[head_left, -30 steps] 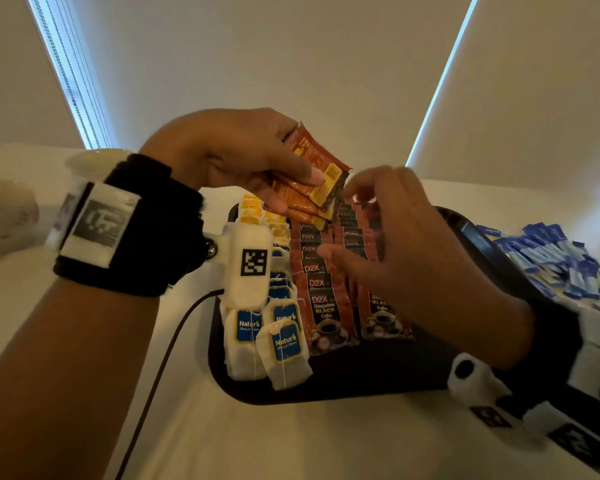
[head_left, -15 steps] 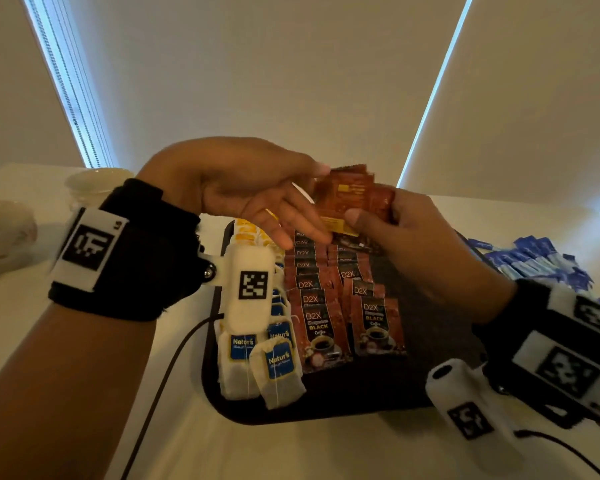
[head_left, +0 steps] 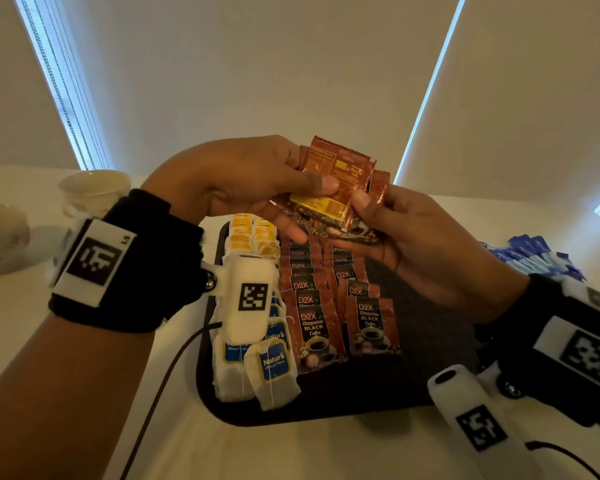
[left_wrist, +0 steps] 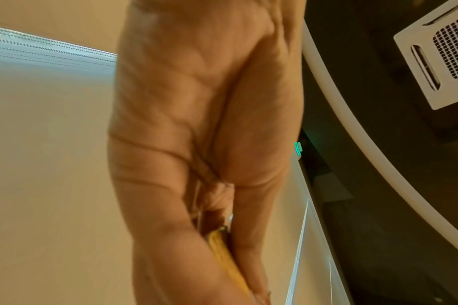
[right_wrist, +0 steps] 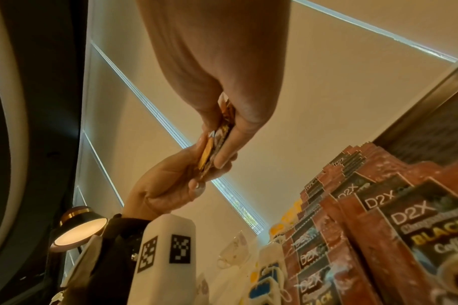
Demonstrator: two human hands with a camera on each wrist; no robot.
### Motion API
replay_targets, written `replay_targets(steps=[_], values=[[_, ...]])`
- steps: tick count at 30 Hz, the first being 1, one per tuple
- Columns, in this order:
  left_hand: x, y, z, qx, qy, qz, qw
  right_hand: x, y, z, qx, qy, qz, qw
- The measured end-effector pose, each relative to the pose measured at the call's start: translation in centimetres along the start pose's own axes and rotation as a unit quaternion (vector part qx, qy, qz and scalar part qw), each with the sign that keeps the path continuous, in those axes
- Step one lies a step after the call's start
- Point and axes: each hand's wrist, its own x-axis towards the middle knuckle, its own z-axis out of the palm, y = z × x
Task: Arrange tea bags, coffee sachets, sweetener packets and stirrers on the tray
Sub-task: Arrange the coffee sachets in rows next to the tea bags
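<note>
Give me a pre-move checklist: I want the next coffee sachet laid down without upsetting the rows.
1. Small stack of red-brown foil coffee sachets gripped by left hand: ok.
2. Right hand pinching its edge: ok.
3. One sachet separated from the stack: cannot tell.
4. Bare space on black plastic tray, right of the sachet rows: ok.
5. White paper tea bags lined at tray's left: ok.
6. Blue sweetener packets on tray: not ok.

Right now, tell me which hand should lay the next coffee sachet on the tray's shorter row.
Right. The right hand pinches the edge of the sachets and hangs over the shorter row. The left hand grips the bundle, farther from that row; it is better left holding.
</note>
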Motion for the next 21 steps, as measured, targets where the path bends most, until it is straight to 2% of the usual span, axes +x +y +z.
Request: replay_targets(steps=[2,5,8,11,13,18,21], values=[[0.0,0.0,-0.3,0.020,0.049,-0.011,0.999,-0.1,0.0,-0.2,0.016,0.027,0.011,0.999],[0.1,-0.2,-1.0,0.066,0.158,0.001,0.985,-0.2,0.0,-0.6,0.038,0.068,0.040,0.996],[0.2,-0.4,-1.6,0.138,0.243,0.097,0.955,-0.1,-0.1,-0.9,0.048,0.079,0.060,0.994],[0.0,0.0,-1.0,0.198,0.218,0.208,0.933,0.0,-0.4,-0.8,0.074,0.067,0.059,0.993],[0.0,0.3,-0.5,0.233,0.184,0.235,0.926,0.0,-0.6,-0.7,0.084,0.057,0.058,0.993],[0.4,0.1,-0.2,0.246,0.102,0.217,0.939,0.3,-0.3,-0.4,0.089,0.036,0.056,0.994],[0.4,-0.2,-0.4,0.248,0.073,0.200,0.945,0.3,0.1,-0.3,0.050,0.015,0.051,0.997]])
